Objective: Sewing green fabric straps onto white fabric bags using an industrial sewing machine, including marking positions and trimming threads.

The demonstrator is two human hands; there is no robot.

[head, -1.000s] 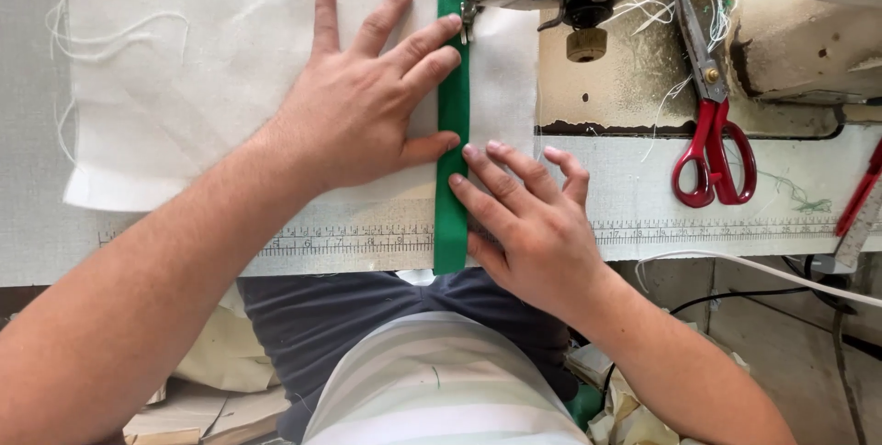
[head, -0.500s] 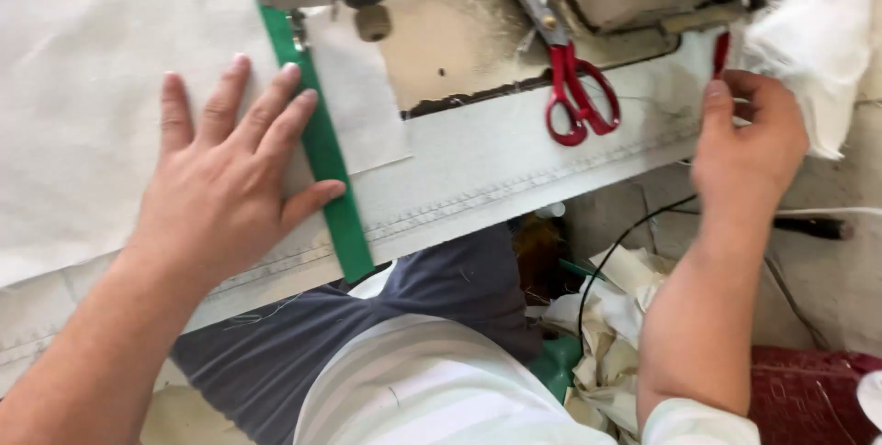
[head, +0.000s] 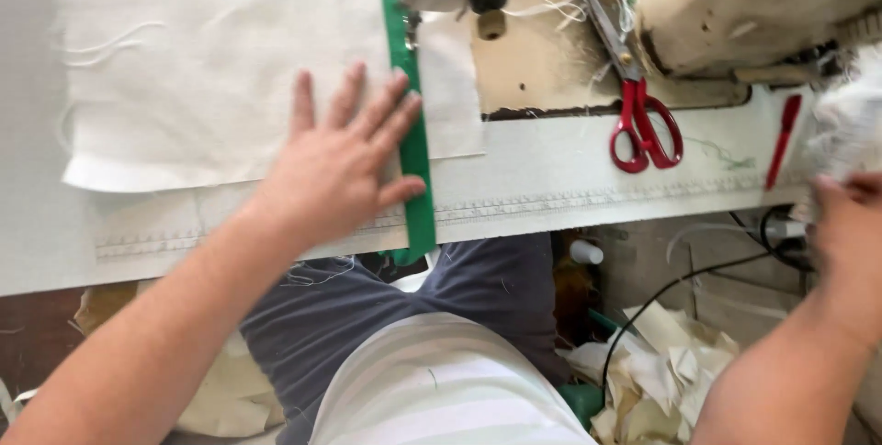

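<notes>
A: Head view: what fills the desk (head: 570, 179)?

B: Mostly a white cloth (head: 202, 87), lying flat at the left, with a green tape (head: 413, 160) running along its right edge, up under the sewing machine (head: 698, 4) and down over the desk's front edge.

A: And the hands?

B: The left hand (head: 340, 169) lies spread wide and flat on the cloth, fingertips touching the tape, gripping nothing. The right hand (head: 850, 234) is at the far right edge by a fluffy white bundle (head: 850, 128); I cannot tell whether it holds it.

A: How would you keep this steady?

B: I'd judge an even, flat press best, fingers along the tape so cloth and tape stay aligned under the needle.

A: Smaller things?

B: Red scissors (head: 643, 123) on the machine bed, and a red pen-like tool (head: 783, 137) just right of them. Below the desk, cloth scraps (head: 661, 371) and a black cable (head: 661, 303).
</notes>
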